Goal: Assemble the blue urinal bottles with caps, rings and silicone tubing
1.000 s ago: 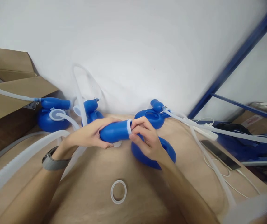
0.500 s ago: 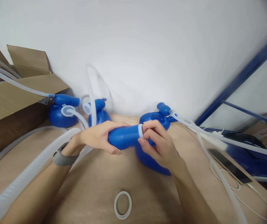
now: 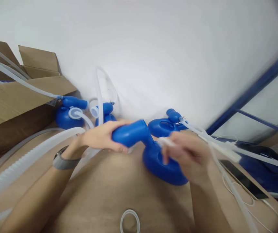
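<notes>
My left hand wraps round the wide bent neck of a blue plastic bottle, and the neck's end now shows bare blue. The bottle's rounded body rests on the table to the right. My right hand, smeared by motion, is closed on a white plastic ring just right of the neck and apart from it; the ring is blurred too. Another white ring lies flat on the table near the front edge of view.
Behind stand more blue bottles, one at left with white hoses and one at right. A cardboard box is at the left. A ribbed white hose crosses the left side; a phone with cables lies at right.
The white ring has come off the end of the blue neck. My right hand has moved right with it, while my left hand keeps its hold. The view has shifted slightly.
</notes>
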Tool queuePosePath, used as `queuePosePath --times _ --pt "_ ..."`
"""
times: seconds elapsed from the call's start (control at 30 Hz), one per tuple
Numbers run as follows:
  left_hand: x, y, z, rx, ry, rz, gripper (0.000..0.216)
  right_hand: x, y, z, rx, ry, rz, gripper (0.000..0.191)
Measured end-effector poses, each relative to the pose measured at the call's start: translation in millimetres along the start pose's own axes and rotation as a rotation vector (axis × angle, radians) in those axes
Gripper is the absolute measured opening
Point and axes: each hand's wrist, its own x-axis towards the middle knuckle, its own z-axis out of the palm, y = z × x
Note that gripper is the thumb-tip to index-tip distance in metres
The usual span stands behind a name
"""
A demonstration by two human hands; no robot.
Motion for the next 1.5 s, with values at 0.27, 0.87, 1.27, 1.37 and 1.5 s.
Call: queuePosePath --times 0.27,0.87,1.27,1.37,1.5 --pt "12 -15 8 -0.357 0.226 -0.303 0.061 8 41 98 -0.373 -0.760 -0.018 0.033" --pt "13 -3 29 -0.054 0.169 -0.001 0.058 18 43 29 0.252 0.127 0.338 0.051" --pt "14 -21 27 1.099 0.286 0.492 0.043 18 38 9 0.175 0.356 0.435 0.034" --pt "16 -20 32 0.960 0.247 0.498 0.039 17 32 -1 0.161 0.334 0.379 0.031" --pt "20 -22 32 0.758 0.196 0.408 0.040 15 27 -9 0.133 0.316 0.310 0.030"
